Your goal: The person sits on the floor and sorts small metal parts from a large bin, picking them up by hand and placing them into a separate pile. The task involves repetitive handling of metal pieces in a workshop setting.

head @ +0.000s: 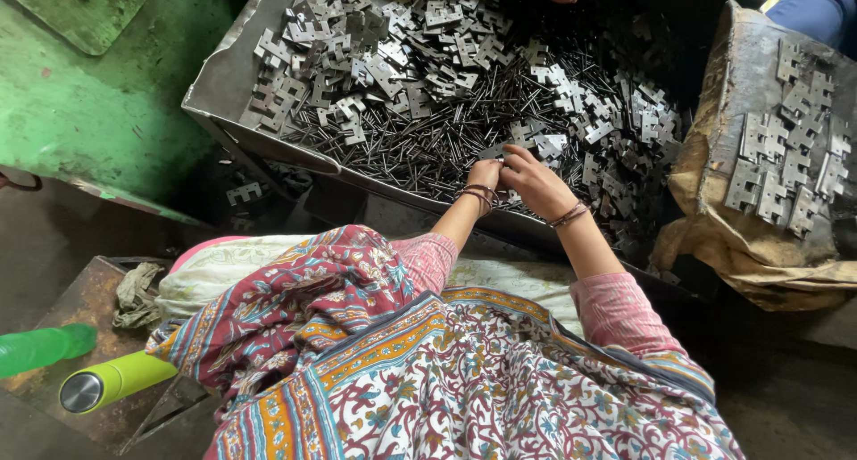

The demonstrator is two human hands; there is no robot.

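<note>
The person's left hand (485, 174) and right hand (534, 182) are meeting over a big metal tray (234, 83) full of thin pins (420, 148) and flat hinge pieces (375, 49). Both hands are pinching something small between them, probably a hinge piece (503, 164) getting a pin, but it is too tiny to be sure. This looks like the joining step. Next, the pin is needing a straight, careful push. More hinge pieces are lying on a sack (759, 237) to the right.
</note>
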